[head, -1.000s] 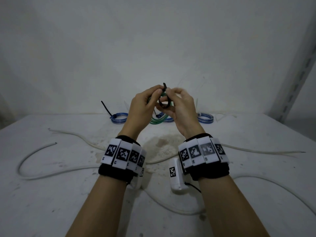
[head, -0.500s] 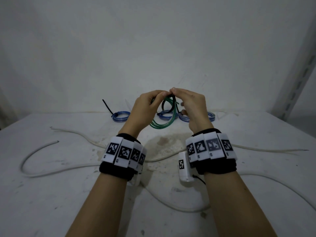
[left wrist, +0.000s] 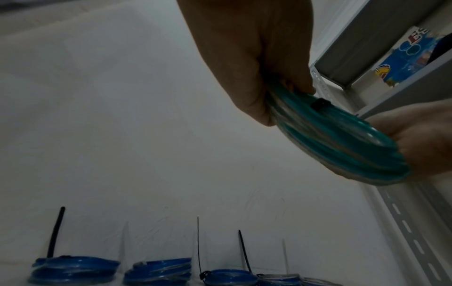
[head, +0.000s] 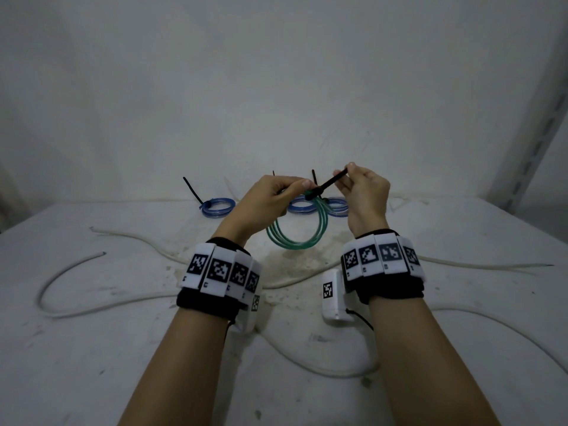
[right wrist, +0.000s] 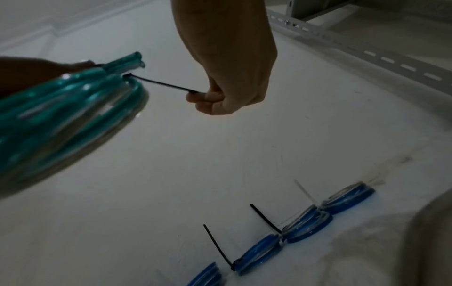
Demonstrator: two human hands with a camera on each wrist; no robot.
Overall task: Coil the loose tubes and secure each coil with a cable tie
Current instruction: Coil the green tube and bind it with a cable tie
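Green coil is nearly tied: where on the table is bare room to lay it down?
Bare tabletop lies front left, below the white tube loop. Another patch sits at the far right, beyond the straight white tube. The back row is crowded with blue coils. The green coil hangs in the left hand, and the right hand pulls the tie.

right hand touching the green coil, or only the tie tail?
Apart. The right wrist view shows the right hand pinching only the black cable tie tail, with bare background between it and the green tube coil.
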